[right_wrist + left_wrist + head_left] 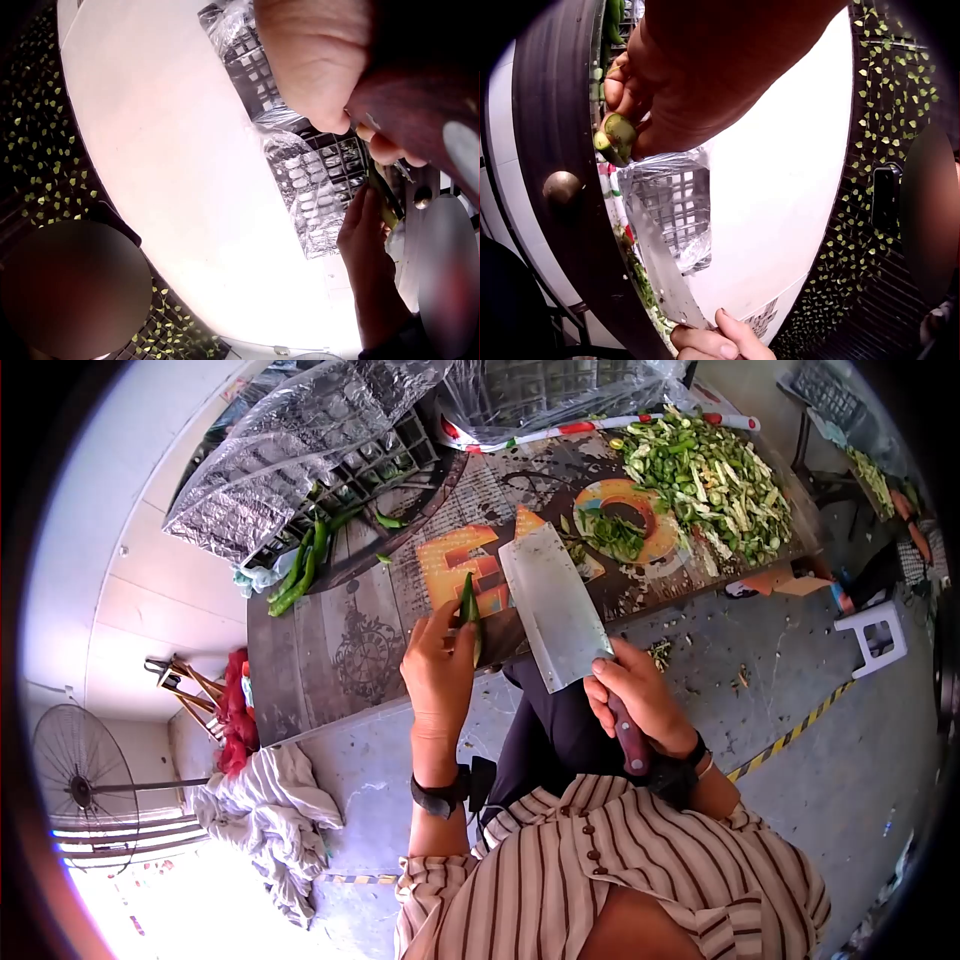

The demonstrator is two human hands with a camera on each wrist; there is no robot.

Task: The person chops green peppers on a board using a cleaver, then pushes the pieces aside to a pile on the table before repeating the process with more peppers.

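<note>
Near the table's front edge, my left hand (438, 672) pinches a long green chili pepper (469, 603) between thumb and fingers, its tip toward the far side. The left wrist view shows a pale cut face (620, 129) of the pepper by the fingertips. My right hand (645, 695) grips a cleaver (558, 605) by its reddish wooden handle (628, 735), thumb against the base of the blade. The broad blade is raised, flat side to the head camera, just right of the pepper. Small bits cling to the steel. In the right wrist view the handle (409, 112) fills the upper right.
A large heap of chopped green peppers (715, 485) covers the table's right end, beside a smaller pile of green pieces (612, 535). Whole peppers (300, 575) lie at the left by a plastic-wrapped black crate (370, 470). A white stool (872, 640) stands right.
</note>
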